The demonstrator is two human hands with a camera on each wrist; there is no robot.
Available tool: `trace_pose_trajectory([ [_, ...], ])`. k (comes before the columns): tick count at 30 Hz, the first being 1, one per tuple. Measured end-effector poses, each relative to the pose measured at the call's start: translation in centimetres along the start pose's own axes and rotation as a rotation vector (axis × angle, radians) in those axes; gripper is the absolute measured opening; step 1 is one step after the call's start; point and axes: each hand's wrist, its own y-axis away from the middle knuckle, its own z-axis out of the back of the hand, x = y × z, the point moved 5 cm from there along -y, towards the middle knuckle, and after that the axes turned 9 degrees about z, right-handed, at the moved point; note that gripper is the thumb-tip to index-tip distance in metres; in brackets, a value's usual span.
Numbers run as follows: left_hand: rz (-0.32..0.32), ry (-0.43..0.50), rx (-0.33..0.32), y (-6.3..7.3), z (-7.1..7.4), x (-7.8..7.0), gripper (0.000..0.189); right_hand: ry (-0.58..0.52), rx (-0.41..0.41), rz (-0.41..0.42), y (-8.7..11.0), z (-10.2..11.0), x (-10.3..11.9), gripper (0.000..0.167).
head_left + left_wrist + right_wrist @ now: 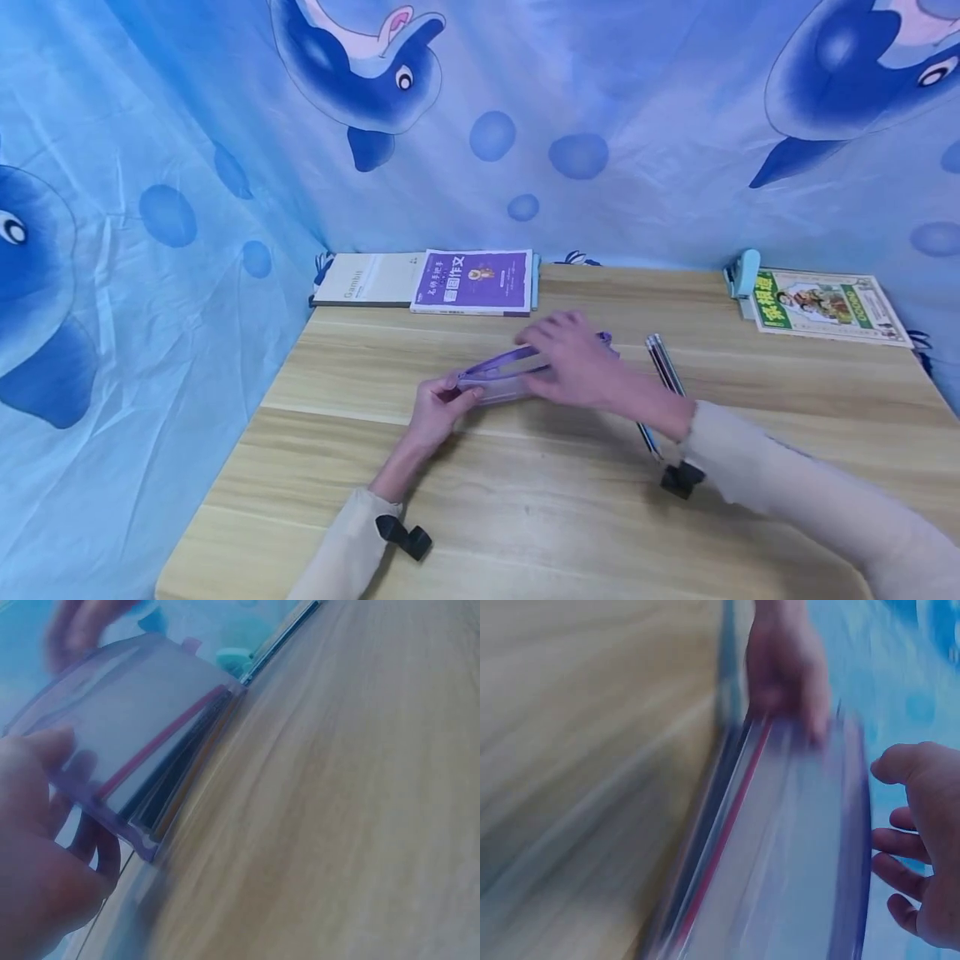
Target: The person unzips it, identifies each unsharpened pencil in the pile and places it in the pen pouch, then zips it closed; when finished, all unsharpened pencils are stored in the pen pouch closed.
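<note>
A translucent pencil pouch (pixel 497 390) with purple edging stands on its long side, its top parted. My left hand (pixel 437 412) grips the left end between thumb and fingers. Through the clear wall, in the left wrist view, a red pen or pencil (pixel 161 742) and several dark and orange ones lie along the bottom. Over the pouch's right part is my right hand (pixel 573 360), blurred. In the right wrist view its fingers are spread and loosely bent beside the purple rim, with nothing held. Several pencils (pixel 664 363) lie on the table right of the pouch, partly hidden by my right forearm.
Books, one white (pixel 367 279) and one purple (pixel 474 282), lie at the table's back left. At the back right, a light-blue stapler-like object (pixel 744 275) stands by a green-and-white booklet (pixel 828 307). A blue dolphin-print curtain (pixel 645 200) borders the wooden table (pixel 540 517).
</note>
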Motion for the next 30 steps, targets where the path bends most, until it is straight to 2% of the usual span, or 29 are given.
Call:
trace_pose_trajectory([
  [2, -0.026, 0.017, 0.013, 0.1, 0.1, 0.0, 0.009, -0.006, 0.045, 0.036, -2.3, -0.8, 1.9, 0.052],
  [5, -0.064, 0.039, 0.029, 0.1, 0.2, 0.4, 0.026, -0.012, 0.129, 0.056, -5.1, -2.2, 4.0, 0.056],
  [10, -0.067, -0.025, 0.016, 0.0, 0.0, 0.6, 0.013, 0.005, 0.178, 0.070, -7.3, -3.5, 5.3, 0.046],
  [14, -0.069, -0.079, 0.006, -0.1, 0.0, 0.4, 0.005, -0.032, 0.117, 0.092, -7.5, -2.9, 5.2, 0.043],
  [18, -0.082, -0.094, 0.002, 0.0, 0.2, -0.4, 0.020, -0.100, 0.067, 0.084, -7.0, -2.0, 4.5, 0.042],
  [21, -0.128, -0.094, 0.000, 0.1, 0.3, -1.3, 0.027, -0.134, 0.077, 0.067, -6.4, -1.8, 4.0, 0.041],
  [25, -0.207, -0.096, -0.007, 0.1, 0.4, -2.2, 0.024, -0.122, 0.099, 0.066, -5.9, -1.9, 3.7, 0.035],
  [30, -0.219, -0.098, -0.027, 0.0, 0.5, -2.3, 0.020, -0.084, 0.097, 0.033, -5.4, -2.1, 3.4, 0.025],
])
